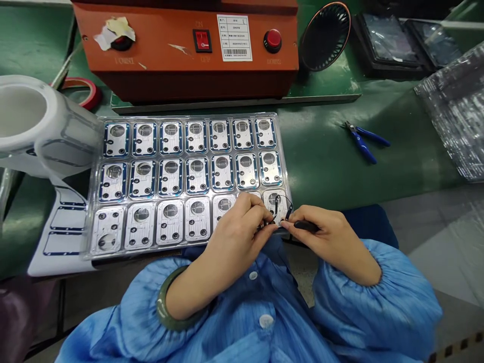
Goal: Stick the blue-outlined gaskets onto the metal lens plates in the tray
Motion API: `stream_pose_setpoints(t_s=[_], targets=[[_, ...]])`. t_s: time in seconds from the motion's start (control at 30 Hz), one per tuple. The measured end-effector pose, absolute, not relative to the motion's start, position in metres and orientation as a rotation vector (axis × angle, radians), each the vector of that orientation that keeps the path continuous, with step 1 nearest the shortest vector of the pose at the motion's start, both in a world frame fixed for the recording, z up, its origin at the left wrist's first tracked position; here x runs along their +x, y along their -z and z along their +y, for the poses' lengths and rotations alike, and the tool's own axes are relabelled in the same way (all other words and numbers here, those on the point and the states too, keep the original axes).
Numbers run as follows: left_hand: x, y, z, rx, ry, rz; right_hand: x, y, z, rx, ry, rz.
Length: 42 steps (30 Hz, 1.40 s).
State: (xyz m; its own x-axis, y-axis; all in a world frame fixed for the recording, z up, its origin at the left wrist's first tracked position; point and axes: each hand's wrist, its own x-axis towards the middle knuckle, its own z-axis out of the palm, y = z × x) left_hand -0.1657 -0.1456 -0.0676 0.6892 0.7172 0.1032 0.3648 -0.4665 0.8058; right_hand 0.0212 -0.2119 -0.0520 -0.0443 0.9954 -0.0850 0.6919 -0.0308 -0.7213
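Note:
My left hand [240, 234] is closed in a pinch at the front right corner of a clear plastic tray [283, 176]. Its fingertips grip a thin black frame-shaped gasket [276, 205], which curls up over the corner metal plate [269, 199]. Opposite it, my right hand [328, 232] is closed around a short black tool [307, 226]; its working end is hidden, so its kind is unclear. The right fingertips also meet the gasket strip. Rows of silvery plates fill the tray. Blue-edged frames surround those in the two back rows, while the visible front-row plates are bare.
A white roll [71, 121] of frame-shaped stickers stands left, its liner [62, 252] trailing forward. Behind the tray is an orange machine [181, 55] with a red switch. Blue-handled cutters [363, 143] lie right, near stacked clear trays [457, 111]. Red tape [91, 96] and a black round fan [325, 35] sit behind.

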Motion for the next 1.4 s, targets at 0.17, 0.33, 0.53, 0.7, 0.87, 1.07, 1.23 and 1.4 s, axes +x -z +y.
stream_pose_setpoints(t_s=[0.17,0.33,0.53,0.7,0.87,1.07,1.23,1.4], targets=[[-0.163,0.062,-0.146,2.110,-0.479,0.886,0.021,0.049,-0.209,-1.804,-0.919,-1.784],[-0.161,0.060,-0.148,2.121,-0.449,0.937,0.018,0.044,-0.205,-1.896,-0.928,-1.833],[-0.159,0.061,-0.147,2.110,-0.461,0.941,0.017,0.047,-0.206,-1.926,-0.825,-1.867],[-0.165,0.064,-0.149,2.057,-0.559,0.872,0.018,0.052,-0.216,-1.802,-0.790,-1.768],[-0.169,0.064,-0.151,1.991,-0.696,0.785,0.010,0.047,-0.226,-1.712,-0.626,-1.646],[-0.173,0.068,-0.152,1.883,-0.813,0.756,-0.002,0.047,-0.227,-1.636,-0.575,-1.513],[-0.177,0.072,-0.154,1.526,-0.822,0.768,-0.008,0.053,-0.224,-1.613,-0.515,-1.440],[-0.177,0.073,-0.153,1.449,-0.826,0.702,-0.012,0.054,-0.219,-1.598,-0.537,-1.465]])
